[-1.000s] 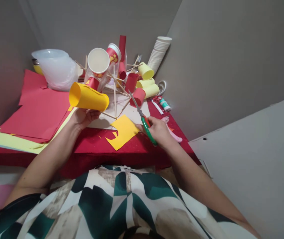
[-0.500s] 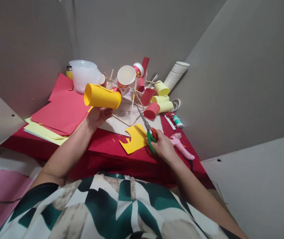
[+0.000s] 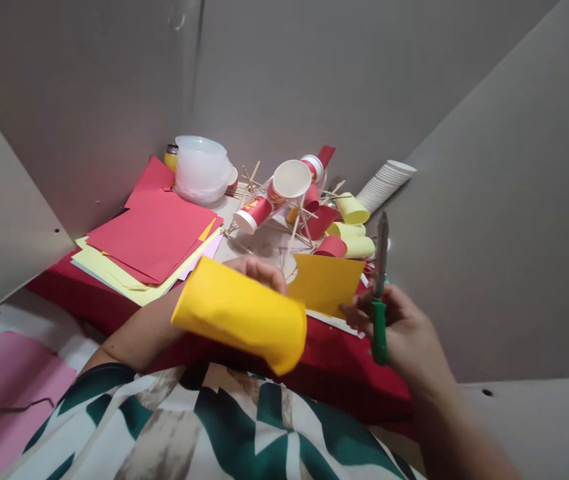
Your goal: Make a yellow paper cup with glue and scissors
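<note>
My left hand (image 3: pixel 259 272) is closed round a cup wrapped in yellow paper (image 3: pixel 242 313), held on its side just above the near table edge, close to my body. My right hand (image 3: pixel 407 330) grips green-handled scissors (image 3: pixel 379 287) with the blades pointing up. The same hand also pinches a yellow paper piece (image 3: pixel 325 283), lifted off the table between the two hands. Most of my left fingers are hidden behind the cup.
A red-covered table (image 3: pixel 344 373) holds a stack of red and yellow paper sheets (image 3: pixel 149 243), a cluster of paper cups on wooden sticks (image 3: pixel 304 213), a white plastic container (image 3: pixel 200 168) and a stack of white cups (image 3: pixel 384 183). Grey walls close in around it.
The yellow cup came down and toward me from above the table. My right hand lifted the yellow paper piece off the table and turned the scissors upright. The camera tilted.
</note>
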`<state>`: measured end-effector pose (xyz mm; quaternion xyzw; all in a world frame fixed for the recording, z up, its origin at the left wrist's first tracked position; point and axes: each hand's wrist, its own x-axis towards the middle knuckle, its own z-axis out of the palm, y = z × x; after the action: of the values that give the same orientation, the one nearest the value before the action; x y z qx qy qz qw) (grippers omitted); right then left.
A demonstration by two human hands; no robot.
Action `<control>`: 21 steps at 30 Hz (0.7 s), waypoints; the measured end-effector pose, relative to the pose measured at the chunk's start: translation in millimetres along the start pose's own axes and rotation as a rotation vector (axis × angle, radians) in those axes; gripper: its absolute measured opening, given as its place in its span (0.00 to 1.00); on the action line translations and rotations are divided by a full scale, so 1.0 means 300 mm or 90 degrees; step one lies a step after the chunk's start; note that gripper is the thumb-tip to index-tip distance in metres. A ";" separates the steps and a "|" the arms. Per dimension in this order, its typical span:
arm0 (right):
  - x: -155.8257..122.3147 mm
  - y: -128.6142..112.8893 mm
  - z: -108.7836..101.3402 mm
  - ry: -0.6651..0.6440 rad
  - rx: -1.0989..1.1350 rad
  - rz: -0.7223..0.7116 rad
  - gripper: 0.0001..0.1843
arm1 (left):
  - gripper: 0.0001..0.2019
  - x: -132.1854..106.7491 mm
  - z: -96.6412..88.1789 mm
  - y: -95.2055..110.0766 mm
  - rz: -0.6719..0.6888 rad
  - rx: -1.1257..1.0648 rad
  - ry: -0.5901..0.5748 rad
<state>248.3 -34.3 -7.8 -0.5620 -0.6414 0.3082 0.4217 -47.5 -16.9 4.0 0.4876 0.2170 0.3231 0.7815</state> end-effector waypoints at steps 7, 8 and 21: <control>0.205 -0.250 0.354 -0.176 -0.009 -0.150 0.20 | 0.15 -0.044 -0.018 -0.026 -0.094 0.008 -0.267; 0.248 -0.290 0.427 -0.199 -0.003 -0.153 0.19 | 0.16 -0.039 -0.025 -0.029 -0.097 0.008 -0.283; 0.340 -0.192 0.555 -0.272 -0.105 -0.182 0.14 | 0.25 0.031 -0.047 -0.068 -0.074 -0.022 -0.228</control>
<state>72.7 68.4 -13.7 -0.4201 -0.8117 0.3040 0.2687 -44.4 -8.0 -20.7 0.5105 0.0961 0.1892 0.8333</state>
